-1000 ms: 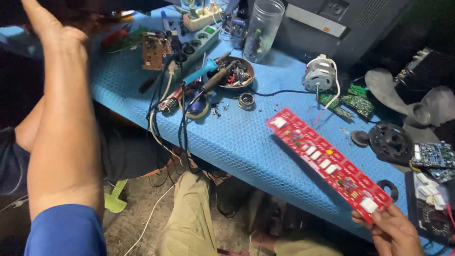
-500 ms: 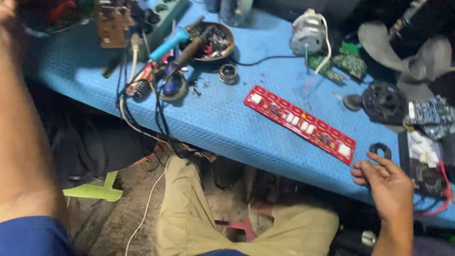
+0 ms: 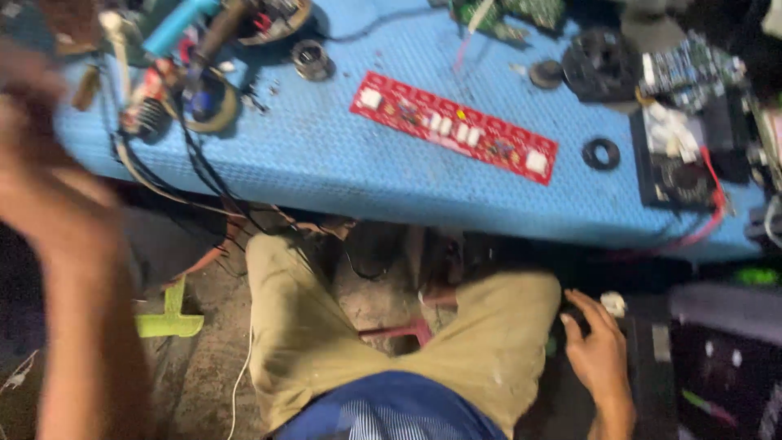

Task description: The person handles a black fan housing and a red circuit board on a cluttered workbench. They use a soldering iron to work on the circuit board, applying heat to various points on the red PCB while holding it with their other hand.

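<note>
Your left hand [image 3: 49,175] hangs blurred at the near left, so its grip can't be told. The red circuit board [image 3: 454,128] lies flat mid-desk [image 3: 342,171], untouched. At the near right, your right hand [image 3: 599,350] rests below the desk edge, fingers loosely spread, empty, beside a small white object [image 3: 612,303].

**Head cam, steep look-down over bench edge**

Only one view, so no overlap w/ another. Cam sat on the person's head, tilted steeply down past the blue bench [image 3: 342,171] front edge to lap and floor. Bench filled the top half, red circuit board [image 3: 454,127] close. Left hand [image 3: 49,195] was near the lens, blurred; right hand [image 3: 599,350] low at right.
</note>
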